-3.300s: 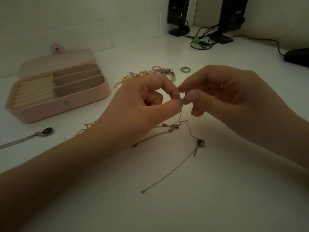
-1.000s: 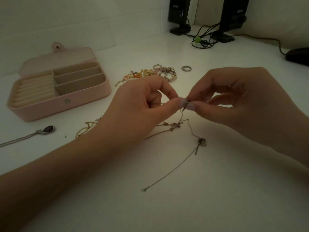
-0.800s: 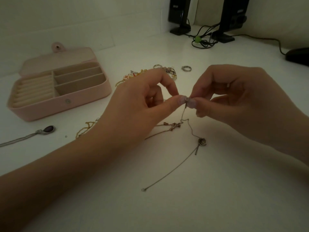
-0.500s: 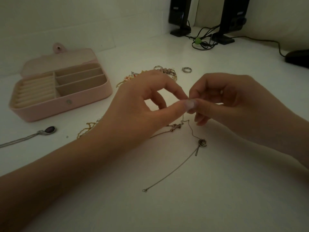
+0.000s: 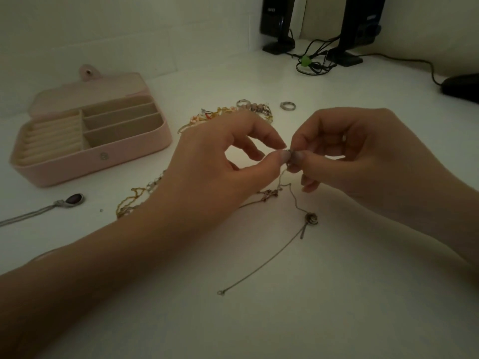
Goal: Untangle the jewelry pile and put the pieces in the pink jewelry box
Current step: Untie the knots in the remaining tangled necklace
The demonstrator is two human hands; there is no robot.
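**Early days: box empty, knot in work**

Progress, judged from layout: nothing visible in pink jewelry box [image 5: 98, 161] yet; lid open, ring rolls and three long compartments bare as far as seen. Sits at approx 10 o'clock from hands, well apart.

Left hand [image 5: 207, 177] and right hand [image 5: 363, 161] meet tip to tip above desk [image 5: 337, 294]; thumb and forefinger of each pinching one small spot on thin chain necklace [image 5: 259, 268], prob. clasp or knot, too small to tell. Other fingers curled loosely.

Chain: fine, silvery, hangs from pinch to desk, passes round knot pendant [image 5: 311, 218] at 6 o'clock, trails to loop end at approx 7 o'clock. Small beaded bit [image 5: 270, 195] tangled w/ it just below hands.

Left to do, approx everything:
- gold chain [image 5: 132, 200] by left wrist
- oval-stone pendant [image 5: 75, 199] at 9 o'clock
- beaded bracelets [image 5: 233, 114], two rings [image 5: 287, 105] at 12 o'clock
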